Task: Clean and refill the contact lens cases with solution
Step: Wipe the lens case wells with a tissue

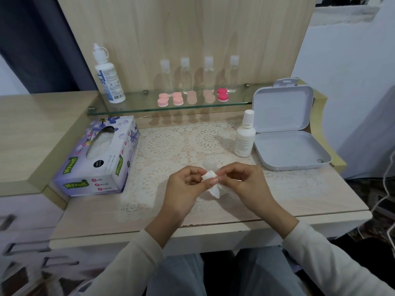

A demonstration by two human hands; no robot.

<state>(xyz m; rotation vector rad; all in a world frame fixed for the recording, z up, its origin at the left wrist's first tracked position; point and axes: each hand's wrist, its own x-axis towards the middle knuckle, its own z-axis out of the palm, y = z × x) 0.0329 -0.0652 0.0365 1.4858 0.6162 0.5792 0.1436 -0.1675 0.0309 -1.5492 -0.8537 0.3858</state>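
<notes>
Both hands meet above the lace mat. My left hand (186,185) pinches a crumpled white tissue (211,184) between thumb and fingers. My right hand (241,180) pinches a small clear lens case part (208,164) at the tissue's top edge; most of that part is hidden by fingers and tissue. Several closed lens cases lie on the glass shelf (136,107): pale pink ones (162,99), peach ones (191,97) and a bright pink one (222,95). A large solution bottle (109,77) stands at the shelf's left end. A small white bottle (245,135) stands on the mat.
A purple tissue box (100,157) lies left of the hands. An open grey hinged box (286,146) sits at the right, next to the small bottle. Several small clear bottles (184,75) line the back of the shelf. The desk's front edge is just below my wrists.
</notes>
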